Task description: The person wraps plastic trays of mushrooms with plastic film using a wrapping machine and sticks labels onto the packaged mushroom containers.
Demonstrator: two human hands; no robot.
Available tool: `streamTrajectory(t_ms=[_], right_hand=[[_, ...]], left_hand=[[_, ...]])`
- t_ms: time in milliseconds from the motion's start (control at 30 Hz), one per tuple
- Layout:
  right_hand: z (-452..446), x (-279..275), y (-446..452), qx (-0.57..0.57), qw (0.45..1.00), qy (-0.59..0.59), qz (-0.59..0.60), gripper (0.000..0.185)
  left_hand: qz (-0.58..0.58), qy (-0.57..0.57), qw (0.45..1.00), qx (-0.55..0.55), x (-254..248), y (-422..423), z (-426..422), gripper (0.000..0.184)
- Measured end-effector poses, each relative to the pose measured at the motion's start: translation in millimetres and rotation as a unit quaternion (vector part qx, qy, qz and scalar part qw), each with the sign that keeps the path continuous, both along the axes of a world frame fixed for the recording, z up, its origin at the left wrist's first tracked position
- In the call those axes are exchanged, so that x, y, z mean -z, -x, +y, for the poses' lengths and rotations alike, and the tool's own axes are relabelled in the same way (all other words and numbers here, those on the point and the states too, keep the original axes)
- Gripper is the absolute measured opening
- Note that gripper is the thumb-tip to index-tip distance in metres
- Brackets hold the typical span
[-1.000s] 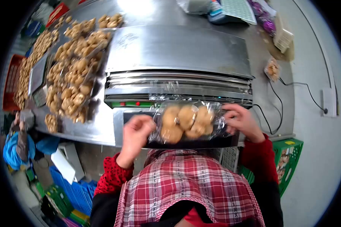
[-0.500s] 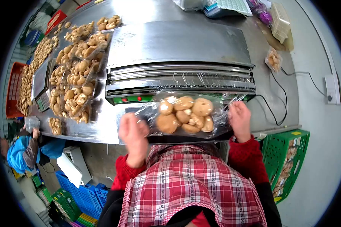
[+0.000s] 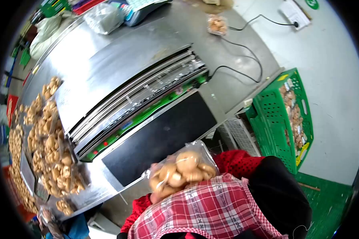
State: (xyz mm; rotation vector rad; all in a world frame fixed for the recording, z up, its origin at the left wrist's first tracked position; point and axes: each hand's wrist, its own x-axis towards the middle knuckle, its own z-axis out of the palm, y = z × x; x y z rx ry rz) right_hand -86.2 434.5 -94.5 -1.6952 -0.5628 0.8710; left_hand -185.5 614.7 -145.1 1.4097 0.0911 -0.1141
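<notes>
A clear-wrapped pack of brown mushrooms (image 3: 181, 171) is against the front of the checked apron. My left hand (image 3: 154, 197) is at the pack's left end, its fingers mostly hidden behind the wrap, closed on the pack. The right sleeve reaches behind the pack's right side, and my right hand is hidden there. Beyond the pack lies the black plate (image 3: 161, 137) in front of the metal wrapping machine (image 3: 135, 95), which has a green front strip with red switches.
Packed mushrooms (image 3: 52, 147) and loose mushrooms (image 3: 18, 159) cover the table's left side. A green crate (image 3: 273, 123) with packs stands at the right. A small pack (image 3: 217, 24) lies near black cables. Another person's hands (image 3: 46, 217) show at lower left.
The view has turned towards the right. The mushroom pack has moved off the black plate to the apron, and my right hand has gone out of sight behind it.
</notes>
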Motion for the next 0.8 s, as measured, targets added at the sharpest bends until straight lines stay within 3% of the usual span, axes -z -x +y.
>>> streamTrajectory(t_ms=[67,100,167,200,233,267,300,367,400,433,467,500,533,567,600,633,667,700,767,800], right_hand=[[28,-45,8,-0.025,0.971,-0.212,-0.111,0.018],[40,-59,13,-0.036,0.936,-0.305,-0.174,0.018],[52,-73,17,-0.016,0.853,-0.46,-0.247,0.019],[53,-75,15,0.007,0.817,-0.523,-0.245,0.019],[37,-77,17,0.004,0.868,-0.497,0.016,0.015],[18,-81,21,-0.002,0.858,-0.432,0.28,0.013],[3,-76,3,-0.013,0.868,-0.361,0.34,0.021],[-21,-73,-29,0.005,0.926,-0.221,0.305,0.039],[-33,-72,-36,0.016,0.945,-0.16,0.285,0.048],[-44,-70,-37,0.05,0.96,-0.124,0.244,0.048],[-56,-67,-24,0.095,0.978,-0.1,0.156,0.05],[-74,-62,-9,0.132,0.987,-0.074,0.046,0.053],[-89,-55,5,0.169,0.982,-0.059,-0.051,0.058],[-88,-59,-21,0.233,0.964,-0.031,-0.121,0.061],[-86,-61,-48,0.298,0.936,0.004,-0.185,0.066],[-95,-61,-71,0.397,0.907,-0.127,-0.06,0.072],[-103,-61,-95,0.49,0.828,-0.271,0.041,0.079],[-117,-67,-121,0.489,0.748,-0.422,0.156,0.083],[-98,-77,-125,0.436,0.773,-0.401,0.227,0.086],[-88,-83,-128,0.397,0.791,-0.367,0.286,0.089]], left_hand=[[-0.22,-0.197,0.946,-0.137,-86,-39,-10,0.053],[-0.286,-0.267,0.91,-0.136,-125,-52,-9,0.057],[-0.347,-0.352,0.869,0.011,-176,-73,3,0.067],[-0.211,-0.152,0.943,0.209,-182,-78,9,0.073],[-0.048,0.062,0.92,0.384,-186,-80,15,0.079],[-0.107,0.134,0.855,0.489,-177,-83,19,0.086],[-0.089,0.145,0.865,0.472,-176,-75,21,0.083],[0.165,0.252,0.898,0.321,-209,-55,32,0.084],[0.128,0.092,0.937,0.313,-186,-60,35,0.079],[0.264,0.324,0.898,0.136,-148,-38,20,0.071],[0.27,0.355,0.885,0.133,-137,-41,11,0.07],[0.276,0.22,0.931,0.098,-138,-61,2,0.069],[0.211,0.132,0.965,0.086,-133,-63,0,0.066],[0.081,-0.024,0.996,0.036,-136,-86,3,0.053],[0.034,-0.041,0.998,-0.044,-145,-93,11,0.045],[-0.01,-0.057,0.991,-0.122,-153,-94,19,0.037],[-0.023,-0.085,0.977,-0.195,-156,-89,43,0.032],[-0.036,-0.115,0.957,-0.265,-156,-79,77,0.028],[-0.009,-0.052,0.888,-0.458,-152,-58,151,0.024],[-0.059,-0.249,0.808,-0.531,-135,-54,204,0.026]])
